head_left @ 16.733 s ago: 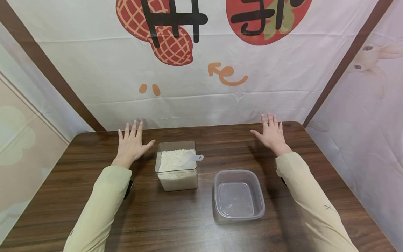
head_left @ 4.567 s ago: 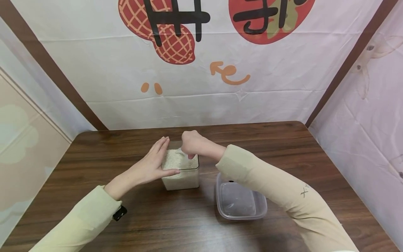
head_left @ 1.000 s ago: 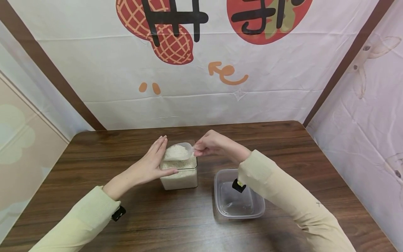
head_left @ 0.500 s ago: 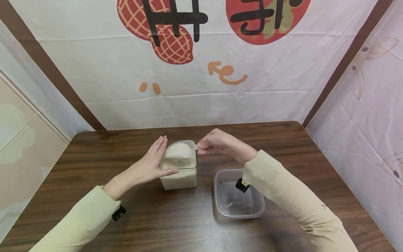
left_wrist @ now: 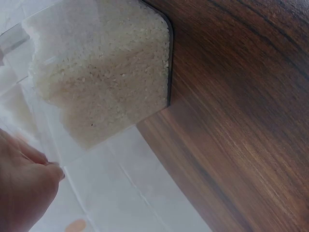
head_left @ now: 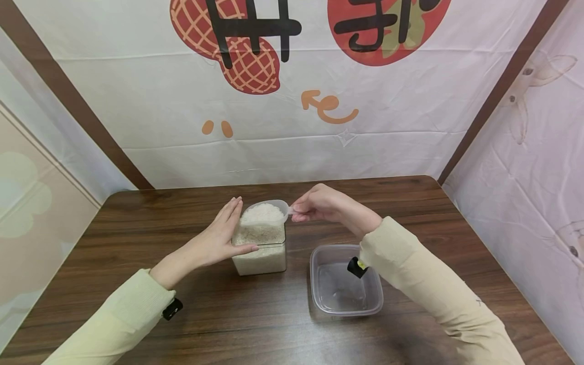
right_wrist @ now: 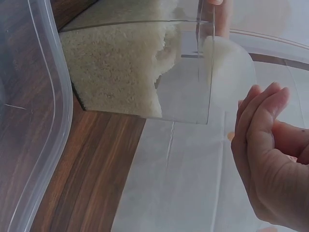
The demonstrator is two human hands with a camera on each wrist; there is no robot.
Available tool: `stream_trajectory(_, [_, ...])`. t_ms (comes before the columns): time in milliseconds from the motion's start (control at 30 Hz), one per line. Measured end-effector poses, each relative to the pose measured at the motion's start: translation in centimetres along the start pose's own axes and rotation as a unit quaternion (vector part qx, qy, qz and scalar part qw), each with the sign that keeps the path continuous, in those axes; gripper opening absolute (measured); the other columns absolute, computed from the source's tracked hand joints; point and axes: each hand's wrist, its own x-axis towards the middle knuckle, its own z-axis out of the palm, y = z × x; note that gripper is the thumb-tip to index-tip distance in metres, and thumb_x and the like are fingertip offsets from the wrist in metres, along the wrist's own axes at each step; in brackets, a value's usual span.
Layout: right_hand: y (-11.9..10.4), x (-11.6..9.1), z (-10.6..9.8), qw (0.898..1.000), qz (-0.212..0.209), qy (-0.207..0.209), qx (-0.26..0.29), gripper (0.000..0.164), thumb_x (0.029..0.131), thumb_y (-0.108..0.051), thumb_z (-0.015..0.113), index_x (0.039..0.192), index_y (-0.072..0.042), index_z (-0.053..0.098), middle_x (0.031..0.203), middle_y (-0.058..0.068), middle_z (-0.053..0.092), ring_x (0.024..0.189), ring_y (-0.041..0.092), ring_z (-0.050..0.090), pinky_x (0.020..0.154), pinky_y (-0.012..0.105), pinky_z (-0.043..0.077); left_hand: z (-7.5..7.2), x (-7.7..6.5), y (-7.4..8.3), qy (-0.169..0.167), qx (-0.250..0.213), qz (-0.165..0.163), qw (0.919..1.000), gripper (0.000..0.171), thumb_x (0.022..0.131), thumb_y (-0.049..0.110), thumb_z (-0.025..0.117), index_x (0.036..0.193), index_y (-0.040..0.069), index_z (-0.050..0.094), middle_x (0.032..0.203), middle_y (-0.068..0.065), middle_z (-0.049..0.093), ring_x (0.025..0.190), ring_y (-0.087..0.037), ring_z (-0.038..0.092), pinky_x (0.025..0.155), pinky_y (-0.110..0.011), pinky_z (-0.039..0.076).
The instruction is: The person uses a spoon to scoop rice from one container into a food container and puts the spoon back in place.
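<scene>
A clear square container point(head_left: 260, 261) of white rice stands left of the middle of the table. My left hand point(head_left: 214, 241) lies against its left side, fingers straight toward the back and the thumb along the front rim. With thumb and fingers, my right hand point(head_left: 321, 204) pinches the short handle of a translucent scoop point(head_left: 284, 207). A heap of rice point(head_left: 263, 213) fills that scoop, held level over the container's opening. In the right wrist view, the scoop point(right_wrist: 231, 72) shows beyond the container wall, beside curled right fingers.
An open translucent plastic box point(head_left: 315, 286) sits right of the rice container, beneath my right forearm, with no rice visible inside. The brown wooden table point(head_left: 219, 319) ends at a printed white cloth wall point(head_left: 283, 157) behind.
Both hands earlier lay flat at the table's back while the scoop rested in the rice. My right hand then dug it in; over the last second the loaded scoop rose and shifted slightly right.
</scene>
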Motion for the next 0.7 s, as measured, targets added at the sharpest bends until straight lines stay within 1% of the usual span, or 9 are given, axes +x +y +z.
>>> stream_trajectory(67, [0.0,0.0,-0.2,1.0,0.0,-0.001,0.001,0.024,0.087,0.01,0.049,0.107,0.021,0.054,0.07,0.01,0.062,0.061,0.011,0.06,0.068,0.023,0.052,-0.1,0.0,0.0,-0.001,-0.001,0.0,1.0,0.11,0.075,0.055,0.065,0.141,-0.01,0.008,0.15,-0.021,0.005,0.138,-0.032,0.002,0.107,-0.05,0.016])
stream_trajectory(233, [0.0,-0.1,-0.5,1.0,0.004,-0.004,0.013,0.028,0.088,0.009,0.048,0.112,0.023,0.05,0.069,0.011,0.063,0.058,0.01,0.06,0.062,0.019,0.051,-0.1,0.0,0.0,-0.003,-0.004,-0.001,1.0,0.11,0.075,0.056,0.065,0.142,-0.01,0.008,0.15,-0.021,0.005,0.138,-0.031,0.001,0.107,-0.05,0.016])
stream_trajectory(333, [0.3,-0.6,-0.9,1.0,-0.005,-0.009,-0.004,0.025,0.088,0.007,0.05,0.108,0.019,0.056,0.073,0.011,0.063,0.061,0.01,0.06,0.07,0.024,0.052,0.0,0.0,0.1,-0.001,-0.004,0.0,1.0,0.11,0.075,0.056,0.065,0.142,-0.01,0.008,0.15,-0.021,0.005,0.138,-0.031,0.001,0.107,-0.05,0.016])
stream_trajectory(467, [0.5,-1.1,-1.5,1.0,-0.014,-0.014,-0.01,0.023,0.087,0.007,0.05,0.106,0.018,0.056,0.074,0.01,0.063,0.063,0.01,0.06,0.073,0.026,0.051,0.0,-0.1,0.2,0.002,-0.004,0.0,1.0,0.11,0.074,0.055,0.066,0.141,-0.011,0.009,0.15,-0.021,0.005,0.138,-0.031,0.001,0.107,-0.05,0.016])
stream_trajectory(567, [0.5,-1.2,-1.6,1.0,-0.008,-0.012,0.004,0.028,0.088,0.009,0.047,0.112,0.023,0.049,0.07,0.009,0.062,0.061,0.01,0.06,0.062,0.019,0.05,0.1,-0.2,0.4,0.002,-0.004,-0.001,1.0,0.11,0.074,0.055,0.066,0.141,-0.011,0.009,0.15,-0.021,0.005,0.138,-0.031,0.001,0.107,-0.05,0.016])
stream_trajectory(700, [0.6,-1.6,-2.0,1.0,-0.007,-0.017,0.009,0.03,0.089,0.009,0.047,0.115,0.023,0.047,0.07,0.009,0.062,0.06,0.01,0.06,0.061,0.019,0.049,0.1,-0.3,0.5,0.003,-0.005,-0.003,1.0,0.11,0.074,0.054,0.066,0.141,-0.011,0.009,0.15,-0.021,0.005,0.138,-0.031,0.001,0.107,-0.05,0.016])
